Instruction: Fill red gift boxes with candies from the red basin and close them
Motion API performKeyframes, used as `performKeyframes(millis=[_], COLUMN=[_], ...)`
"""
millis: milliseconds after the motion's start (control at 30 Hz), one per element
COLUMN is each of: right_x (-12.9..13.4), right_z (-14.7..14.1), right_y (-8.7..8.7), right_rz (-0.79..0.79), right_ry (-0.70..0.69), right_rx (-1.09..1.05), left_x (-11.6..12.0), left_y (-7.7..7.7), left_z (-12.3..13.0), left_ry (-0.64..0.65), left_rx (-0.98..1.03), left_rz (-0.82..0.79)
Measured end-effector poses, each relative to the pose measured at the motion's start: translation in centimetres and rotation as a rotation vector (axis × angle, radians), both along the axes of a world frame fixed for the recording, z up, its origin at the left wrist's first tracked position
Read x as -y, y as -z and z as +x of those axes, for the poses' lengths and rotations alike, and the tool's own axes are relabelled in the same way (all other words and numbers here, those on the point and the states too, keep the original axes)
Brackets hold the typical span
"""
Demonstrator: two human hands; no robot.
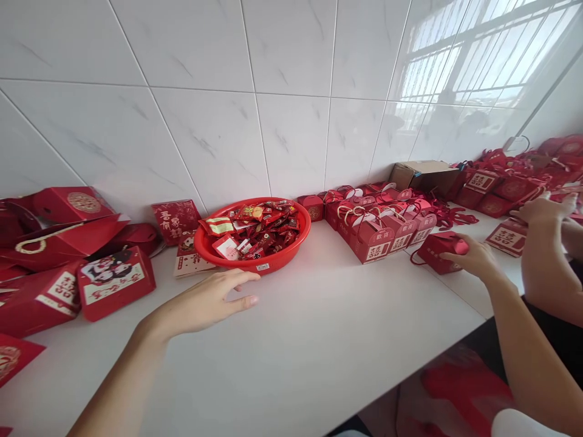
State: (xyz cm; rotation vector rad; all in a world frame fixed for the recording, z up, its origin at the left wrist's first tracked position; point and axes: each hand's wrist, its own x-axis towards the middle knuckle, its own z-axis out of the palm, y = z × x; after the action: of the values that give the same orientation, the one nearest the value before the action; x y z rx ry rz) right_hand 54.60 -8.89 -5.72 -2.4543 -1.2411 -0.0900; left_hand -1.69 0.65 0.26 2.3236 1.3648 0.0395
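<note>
My left hand [216, 303] is over the white table in front of a red plastic basin [237, 265], its thumb and fingers apart and nothing between them. Red-wrapped sweets and small packets [264, 227] fill the basin. On the right, the fingers of my right hand [473, 258] are round the top right side of a small red gift box [438, 254] that stands upright on the table, with a cord loop at its left. Several red boxes with rope handles [371, 240] stand in rows between the basin and that box.
Another person's hand [544, 209] is above a flat red box [507, 238] at the right. An open cardboard box [421, 173] sits by the tiled wall. Red boxes [116, 282] crowd the left side; more [514, 188] are piled far right. The table's front edge runs diagonally at lower right.
</note>
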Motion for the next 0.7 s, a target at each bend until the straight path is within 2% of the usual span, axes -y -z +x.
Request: performKeyframes(millis=[167, 400, 600, 700], right_x=[-1.3, -1.8, -2.3, -2.4], right_z=[-0.8, -2.0, -2.4, -2.4], right_y=[-0.5, -0.9, -1.2, -0.8], right_rz=[0.032, -0.010, -0.041, -0.003], right_ry=[-0.024, -0.055, 0.079, 0.103], right_rx=[-0.053, -0.069, -0.122, -0.051], left_x=[-0.1, -0.1, -0.1, 0.0], left_y=[0.3, 0.3, 0.3, 0.1], left_z=[0.0, -0.1, -0.2, -0.1], left_ry=[0.023, 0.038, 0.042, 0.049], left_rx=[-0.030, -0.060, -0.098, -0.085], left_rz=[-0.006, -0.053, -0.051, -0.042])
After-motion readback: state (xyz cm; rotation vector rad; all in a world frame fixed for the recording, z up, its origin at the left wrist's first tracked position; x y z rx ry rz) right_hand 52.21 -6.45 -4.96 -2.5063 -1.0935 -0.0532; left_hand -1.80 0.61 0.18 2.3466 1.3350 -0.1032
